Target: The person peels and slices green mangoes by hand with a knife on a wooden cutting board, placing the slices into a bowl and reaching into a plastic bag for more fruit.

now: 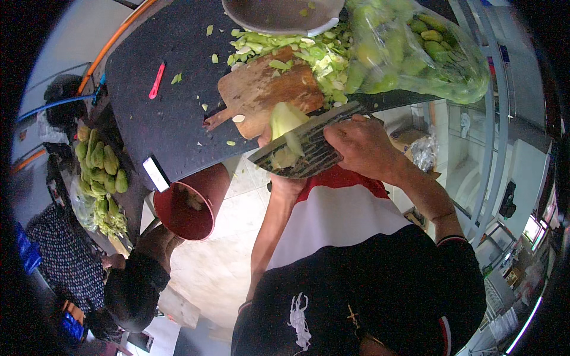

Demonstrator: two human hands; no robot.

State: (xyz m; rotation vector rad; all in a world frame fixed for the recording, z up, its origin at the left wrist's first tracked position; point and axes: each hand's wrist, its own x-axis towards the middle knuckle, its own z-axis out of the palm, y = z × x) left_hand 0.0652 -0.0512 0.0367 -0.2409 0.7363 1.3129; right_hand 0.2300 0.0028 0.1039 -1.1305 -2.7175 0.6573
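Observation:
A large cleaver-like knife (311, 149) with a dark, streaked blade is in my right hand (358, 144), whose fingers are closed at its upper right end. Pale green peeled fruit or vegetable (285, 119) shows behind the blade, held in my left hand (285, 182), which the blade mostly hides. Bits of pale flesh cling to the blade. Just beyond, a wooden cutting board (271, 89) with a short handle lies on the dark table. Green and white chopped pieces (327, 66) are heaped along its far and right edges.
A metal bowl (285, 15) stands at the far edge, beside a clear plastic bag of green produce (414, 53). A pink-handled tool (156, 81) and a phone (156, 173) lie left, above a red bucket (189, 209). Another person (133, 285) works at lower left near green produce (100, 164).

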